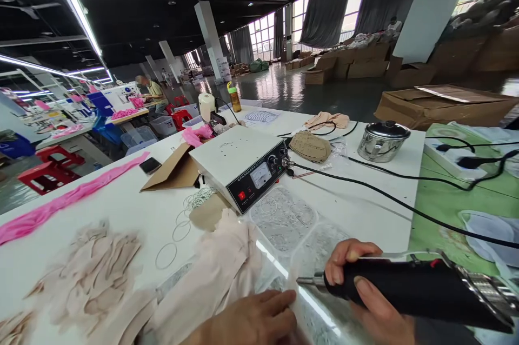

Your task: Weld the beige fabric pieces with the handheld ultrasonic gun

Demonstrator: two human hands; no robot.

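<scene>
Right hand (pixel 377 304) grips black tool (pixel 413 286); left hand (pixel 255 318) touches fabric (pixel 206 283), grip unclear — control box (pixel 239 158) lettering (pixel 248 174) too small to read.

a lidded pot (pixel 383 143) stands near the right edge of the white surface (pixel 365 220); a bottle (pixel 234 98) stands by its far edge. a phone (pixel 150 165) lies between a pink strip (pixel 77 197) and a piece of cardboard (pixel 174 173). red stools (pixel 54 154) stand at left, and cartons (pixel 438 112) sit on the floor (pixel 279 85) at right.

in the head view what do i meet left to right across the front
Crumpled beige fabric → left hand → black tool's metal tip → right hand → tool's ribbed metal end
</scene>
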